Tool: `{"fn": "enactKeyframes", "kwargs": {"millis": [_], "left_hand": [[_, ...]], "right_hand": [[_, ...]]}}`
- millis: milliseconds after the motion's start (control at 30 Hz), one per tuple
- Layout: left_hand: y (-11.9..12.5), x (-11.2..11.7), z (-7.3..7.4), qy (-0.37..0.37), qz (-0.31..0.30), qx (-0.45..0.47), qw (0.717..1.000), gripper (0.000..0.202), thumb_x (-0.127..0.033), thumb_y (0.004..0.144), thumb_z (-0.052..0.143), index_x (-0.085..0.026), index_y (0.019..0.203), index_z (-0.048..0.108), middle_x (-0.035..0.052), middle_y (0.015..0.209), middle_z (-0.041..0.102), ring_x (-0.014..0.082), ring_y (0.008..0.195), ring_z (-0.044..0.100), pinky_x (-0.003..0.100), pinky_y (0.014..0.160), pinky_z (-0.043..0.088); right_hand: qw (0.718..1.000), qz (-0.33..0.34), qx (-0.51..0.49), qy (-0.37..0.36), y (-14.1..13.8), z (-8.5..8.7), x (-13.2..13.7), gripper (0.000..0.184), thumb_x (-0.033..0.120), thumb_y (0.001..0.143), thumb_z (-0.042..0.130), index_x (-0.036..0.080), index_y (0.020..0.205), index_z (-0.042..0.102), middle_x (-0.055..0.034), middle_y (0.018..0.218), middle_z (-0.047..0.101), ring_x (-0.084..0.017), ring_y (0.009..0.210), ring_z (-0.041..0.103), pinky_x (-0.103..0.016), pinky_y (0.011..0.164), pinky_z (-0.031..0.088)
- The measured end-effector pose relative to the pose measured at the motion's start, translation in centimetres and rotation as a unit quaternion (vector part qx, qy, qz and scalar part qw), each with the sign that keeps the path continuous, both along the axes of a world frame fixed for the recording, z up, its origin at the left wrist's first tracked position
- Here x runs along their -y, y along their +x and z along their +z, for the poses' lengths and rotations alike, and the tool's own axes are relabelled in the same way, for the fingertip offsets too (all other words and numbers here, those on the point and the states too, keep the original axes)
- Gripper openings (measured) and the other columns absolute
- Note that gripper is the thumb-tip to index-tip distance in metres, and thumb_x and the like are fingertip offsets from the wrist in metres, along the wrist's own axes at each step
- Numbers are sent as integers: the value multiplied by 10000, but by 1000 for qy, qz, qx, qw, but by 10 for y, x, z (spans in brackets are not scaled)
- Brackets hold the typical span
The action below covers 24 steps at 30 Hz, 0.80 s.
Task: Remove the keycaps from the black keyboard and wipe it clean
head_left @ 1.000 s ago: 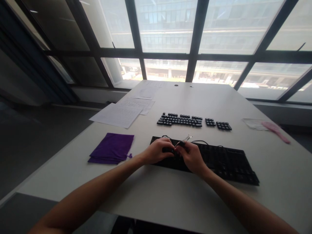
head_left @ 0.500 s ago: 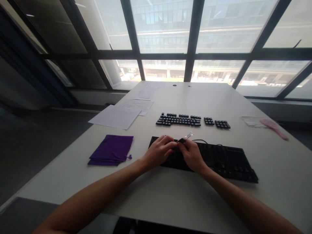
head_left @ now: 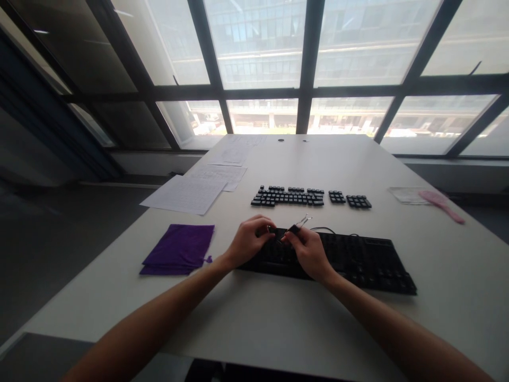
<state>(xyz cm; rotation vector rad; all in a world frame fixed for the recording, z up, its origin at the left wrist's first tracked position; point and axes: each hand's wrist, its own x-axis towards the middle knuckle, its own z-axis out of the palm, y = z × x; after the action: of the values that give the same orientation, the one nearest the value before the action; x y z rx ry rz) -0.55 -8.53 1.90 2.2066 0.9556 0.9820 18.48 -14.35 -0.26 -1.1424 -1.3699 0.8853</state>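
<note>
right hand [head_left: 310, 250]: pinching black-handled wire tool [head_left: 294, 228]
left hand [head_left: 245, 241]: curled, can't tell if gripping
long black keyboard [head_left: 363, 260], near edge: roomy white tabletop [head_left: 262, 318]

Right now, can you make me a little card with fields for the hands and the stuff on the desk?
Left grip: above the black keyboard; can't tell if it holds anything
Right grip: holding a small wire-pronged tool
Keycaps: grouped beyond the keyboard
Purple cloth: left of the keyboard
Papers: beyond the cloth
Pink thing: far right
</note>
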Motion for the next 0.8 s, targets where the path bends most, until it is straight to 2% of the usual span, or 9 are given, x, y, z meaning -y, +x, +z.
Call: {"fn": "enactKeyframes", "kwargs": {"millis": [133, 233, 433, 500, 600, 700, 800], "left_hand": [[-9, -36, -3, -26, 75, -55, 995, 181, -174, 774, 737, -172, 954, 726, 15, 810, 722, 159, 736, 671, 263, 725, 529], [-3, -57, -7, -22, 74, -110, 991, 142, -209, 759, 768, -175, 895, 742, 19, 800, 738, 166, 711, 673, 266, 697, 525], [31, -88, -15, 104, 44, -210, 971, 32, -231, 758, 785, -221, 785, 770, 38, 886, 737, 226, 912, 646, 344, 871, 493], [39, -97, -18, 112, 38, -213, 970, 27, -211, 758, 779, -209, 735, 765, 48, 874, 725, 228, 916, 638, 348, 882, 489], [41, -103, -18, 108, 37, -206, 972, 19, -210, 778, 759, -199, 764, 765, 50, 864, 715, 211, 864, 642, 329, 839, 496], [30, -101, -10, 126, 44, -154, 979, 84, -255, 846, 700, -195, 829, 756, 44, 882, 709, 189, 841, 639, 305, 820, 489], [9, -100, 0, 144, 102, -110, 978, 157, -287, 905, 621, -192, 919, 745, 36, 876, 711, 169, 766, 617, 287, 779, 477]], "right_hand": [[1000, -2, 6, 0, 0, -2, 0, 223, 303, 911, 589, 163, 767, 687, -44, 734, 699, -188, 688, 616, -278, 653, 445], [1000, -2, 15, -4, 0, -3, 0, 226, 309, 910, 590, 163, 773, 694, -46, 730, 699, -190, 685, 615, -280, 641, 439], [1000, -1, 16, -5, 1, -4, -1, 232, 305, 915, 585, 159, 774, 697, -46, 728, 698, -191, 689, 616, -285, 652, 446], [1000, 0, 18, -7, 1, -5, -1, 230, 302, 914, 586, 159, 773, 697, -44, 726, 697, -189, 685, 614, -284, 646, 444], [1000, -3, 17, -6, 2, -6, -1, 228, 302, 917, 586, 162, 771, 692, -40, 725, 696, -187, 685, 617, -280, 641, 442], [1000, 0, 9, -9, 1, -8, -2, 226, 302, 923, 580, 166, 779, 689, -42, 736, 701, -188, 694, 628, -278, 644, 447], [1000, 6, 0, -10, 1, -8, -2, 225, 303, 926, 579, 168, 785, 691, -43, 739, 703, -189, 699, 632, -275, 649, 452]]}}
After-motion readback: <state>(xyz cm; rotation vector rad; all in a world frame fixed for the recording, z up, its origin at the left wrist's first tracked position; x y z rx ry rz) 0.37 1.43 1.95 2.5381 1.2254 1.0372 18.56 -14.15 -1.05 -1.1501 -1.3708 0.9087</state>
